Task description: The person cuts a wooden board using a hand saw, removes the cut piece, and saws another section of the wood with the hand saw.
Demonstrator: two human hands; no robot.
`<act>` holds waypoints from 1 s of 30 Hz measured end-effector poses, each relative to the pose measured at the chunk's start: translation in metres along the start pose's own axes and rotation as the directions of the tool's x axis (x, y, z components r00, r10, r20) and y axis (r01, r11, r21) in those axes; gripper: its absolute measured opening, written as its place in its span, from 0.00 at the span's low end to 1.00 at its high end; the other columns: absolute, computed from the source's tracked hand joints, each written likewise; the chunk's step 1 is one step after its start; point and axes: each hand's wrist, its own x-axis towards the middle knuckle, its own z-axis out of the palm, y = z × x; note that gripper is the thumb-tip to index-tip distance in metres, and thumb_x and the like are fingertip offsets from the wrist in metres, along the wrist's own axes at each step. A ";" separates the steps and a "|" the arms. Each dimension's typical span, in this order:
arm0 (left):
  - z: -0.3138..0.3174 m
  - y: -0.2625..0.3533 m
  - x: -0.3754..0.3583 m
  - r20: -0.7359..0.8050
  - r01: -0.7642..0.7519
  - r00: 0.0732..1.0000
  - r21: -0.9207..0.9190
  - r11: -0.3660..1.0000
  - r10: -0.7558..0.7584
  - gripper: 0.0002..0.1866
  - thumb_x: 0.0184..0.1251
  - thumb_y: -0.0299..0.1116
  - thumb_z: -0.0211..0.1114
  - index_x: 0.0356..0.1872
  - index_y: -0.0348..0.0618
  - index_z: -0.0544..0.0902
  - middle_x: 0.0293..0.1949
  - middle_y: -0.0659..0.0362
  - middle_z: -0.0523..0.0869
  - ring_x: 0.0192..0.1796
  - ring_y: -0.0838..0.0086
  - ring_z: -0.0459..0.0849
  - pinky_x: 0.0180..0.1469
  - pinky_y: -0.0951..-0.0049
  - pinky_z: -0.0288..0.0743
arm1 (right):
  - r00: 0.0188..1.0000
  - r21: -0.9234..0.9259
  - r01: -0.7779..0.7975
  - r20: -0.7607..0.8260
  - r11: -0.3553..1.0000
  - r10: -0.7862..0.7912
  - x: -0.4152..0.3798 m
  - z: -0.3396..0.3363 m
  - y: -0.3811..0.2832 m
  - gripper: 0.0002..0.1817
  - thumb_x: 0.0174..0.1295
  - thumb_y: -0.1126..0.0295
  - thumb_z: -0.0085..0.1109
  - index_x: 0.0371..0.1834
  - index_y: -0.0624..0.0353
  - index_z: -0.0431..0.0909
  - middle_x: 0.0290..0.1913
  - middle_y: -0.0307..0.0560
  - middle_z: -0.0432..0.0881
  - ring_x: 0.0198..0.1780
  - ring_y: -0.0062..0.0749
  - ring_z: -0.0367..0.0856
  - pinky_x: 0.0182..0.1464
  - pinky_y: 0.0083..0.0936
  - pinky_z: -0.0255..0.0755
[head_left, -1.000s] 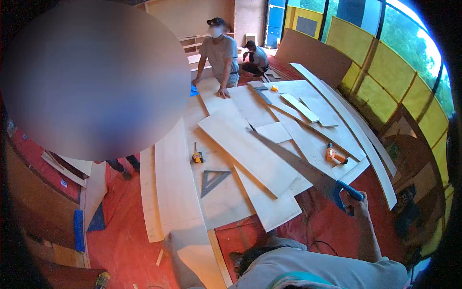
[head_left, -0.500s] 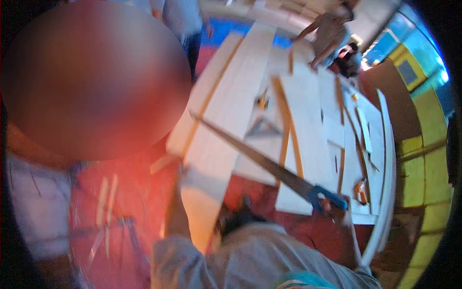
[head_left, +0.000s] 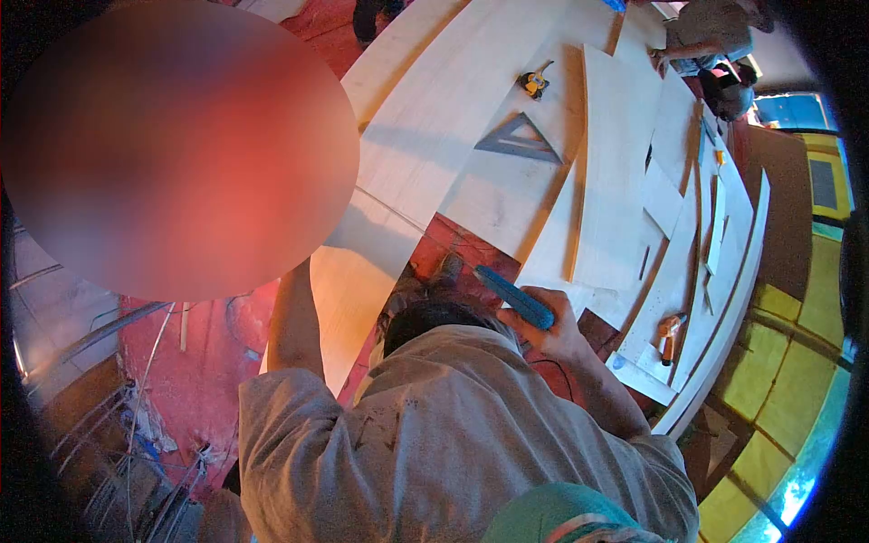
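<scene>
Fingers [head_left: 563,308] of the right hand [head_left: 554,333] gripped the blue handle [head_left: 512,296] of the saw [head_left: 498,284], whose blade [head_left: 393,210] reached left over the pale board [head_left: 453,118], crosswise to its long axis; the hidden left hand's state could not be told.

Yellow panels [head_left: 801,357] line the bright windows [head_left: 807,484]; the floor [head_left: 195,371] is red.

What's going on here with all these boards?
Someone's right hand grips a blue-handled handsaw, whose blade, seen nearly edge-on, crosses a long pale board. Whether it has cut in, I can't tell. The left hand is hidden by the blurred patch. Farther off lie a tape measure, a triangular square and an orange power tool, and another person's hand is by the boards.
</scene>
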 end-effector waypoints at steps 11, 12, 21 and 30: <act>0.025 0.025 0.027 -0.181 -0.081 0.980 -0.004 0.997 0.079 0.30 0.84 0.55 0.48 0.53 0.36 0.85 0.49 0.39 0.89 0.57 0.45 0.85 0.60 0.52 0.75 | 0.994 -0.075 0.092 0.063 0.993 -0.088 0.072 0.006 0.045 0.14 0.67 0.61 0.75 0.35 0.61 0.86 0.22 0.39 0.77 0.24 0.20 0.72 0.28 0.28 0.67; 0.030 0.017 0.032 -0.200 -0.082 0.977 -0.026 0.996 0.075 0.28 0.84 0.54 0.50 0.54 0.37 0.85 0.50 0.41 0.89 0.56 0.47 0.85 0.60 0.53 0.76 | 0.996 -0.066 0.039 0.080 0.997 -0.034 0.073 0.004 0.050 0.14 0.68 0.60 0.75 0.37 0.61 0.86 0.22 0.40 0.77 0.25 0.20 0.73 0.28 0.28 0.67; 0.058 -0.029 0.060 -0.265 -0.135 0.964 -0.391 0.910 0.029 0.25 0.82 0.51 0.58 0.61 0.40 0.84 0.52 0.48 0.89 0.53 0.58 0.86 0.58 0.60 0.78 | 0.988 -0.104 0.005 0.152 0.995 0.011 0.090 0.001 0.027 0.13 0.71 0.63 0.72 0.40 0.62 0.82 0.26 0.37 0.81 0.29 0.20 0.81 0.33 0.24 0.75; -0.134 0.083 -0.037 -0.615 -0.400 0.786 -0.575 0.713 -0.055 0.24 0.82 0.50 0.59 0.58 0.37 0.81 0.52 0.48 0.89 0.51 0.60 0.85 0.56 0.62 0.77 | 0.991 -0.264 -0.074 0.086 0.962 0.100 0.087 0.012 -0.010 0.12 0.68 0.64 0.74 0.42 0.61 0.84 0.26 0.37 0.79 0.28 0.19 0.75 0.30 0.26 0.70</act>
